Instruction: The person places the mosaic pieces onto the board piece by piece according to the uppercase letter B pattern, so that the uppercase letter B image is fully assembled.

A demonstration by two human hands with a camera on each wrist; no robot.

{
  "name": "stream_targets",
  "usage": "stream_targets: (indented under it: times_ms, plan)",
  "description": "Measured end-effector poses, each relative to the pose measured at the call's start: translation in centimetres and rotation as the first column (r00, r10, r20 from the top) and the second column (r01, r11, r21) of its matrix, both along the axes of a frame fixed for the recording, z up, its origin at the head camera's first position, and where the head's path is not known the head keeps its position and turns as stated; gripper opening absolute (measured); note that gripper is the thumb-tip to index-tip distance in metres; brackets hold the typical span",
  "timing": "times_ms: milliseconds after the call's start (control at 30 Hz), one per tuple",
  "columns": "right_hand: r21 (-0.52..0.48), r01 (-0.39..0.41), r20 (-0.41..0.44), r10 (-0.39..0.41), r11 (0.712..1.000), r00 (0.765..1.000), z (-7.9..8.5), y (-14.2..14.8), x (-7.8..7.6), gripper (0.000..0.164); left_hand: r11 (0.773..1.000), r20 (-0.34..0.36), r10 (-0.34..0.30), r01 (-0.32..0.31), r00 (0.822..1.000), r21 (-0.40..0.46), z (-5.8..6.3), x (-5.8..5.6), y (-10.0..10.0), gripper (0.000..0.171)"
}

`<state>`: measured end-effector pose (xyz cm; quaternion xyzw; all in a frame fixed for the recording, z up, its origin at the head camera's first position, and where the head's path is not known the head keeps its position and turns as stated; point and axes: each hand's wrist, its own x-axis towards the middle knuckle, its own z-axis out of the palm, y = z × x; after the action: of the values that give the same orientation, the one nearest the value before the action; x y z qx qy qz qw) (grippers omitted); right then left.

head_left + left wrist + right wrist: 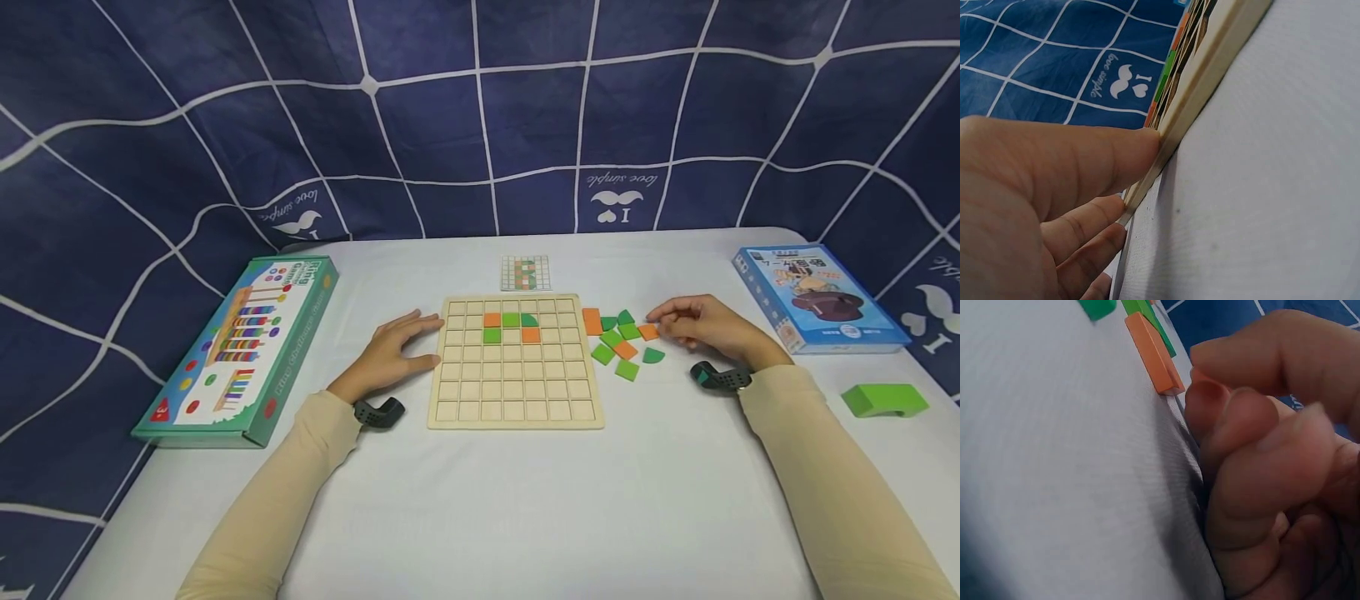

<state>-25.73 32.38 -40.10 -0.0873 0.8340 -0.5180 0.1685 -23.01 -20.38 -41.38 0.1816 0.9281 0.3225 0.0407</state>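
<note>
A square wooden grid board (513, 410) lies on the table, with several orange and green pieces set in its upper cells. My left hand (393, 354) rests at the board's left side. In the left wrist view its thumb (1116, 156) touches the board's edge (1179, 122), fingers extended and apart. My right hand (705, 325) is low over the table, beside the loose pieces, fingers bent. Close to its fingertips lies an orange tile (1150, 350). A sliver of orange shows between index finger and thumb; whether it is a piece I cannot tell.
Several loose green and orange pieces (627, 370) lie right of the board. Behind it is a small pattern card (526, 272). A green game box (247, 358) is at left, a blue box (821, 298) at right, with a green arched block (885, 400) before it.
</note>
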Motion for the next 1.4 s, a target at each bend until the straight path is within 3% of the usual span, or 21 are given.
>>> stream_targets:
  times_ms: [333,867,1400]
  plan:
    - [0.028,-0.046,-0.042,0.047,0.999,0.998,0.0,-0.2,0.0,0.042,1.0,0.003,-0.001,0.001,1.0,0.006,0.0,0.0,-0.1,0.066]
    - [0.11,0.025,-0.057,-0.019,0.994,0.998,-0.4,-0.5,-0.1,0.04,1.0,0.002,-0.009,0.009,1.0,0.007,-0.1,-0.1,-0.1,0.065]
    - [0.059,0.036,-0.103,-0.03,0.998,0.994,0.1,-1.1,0.2,0.039,1.0,0.004,0.002,-0.002,1.0,-0.01,0.0,0.0,0.0,0.065]
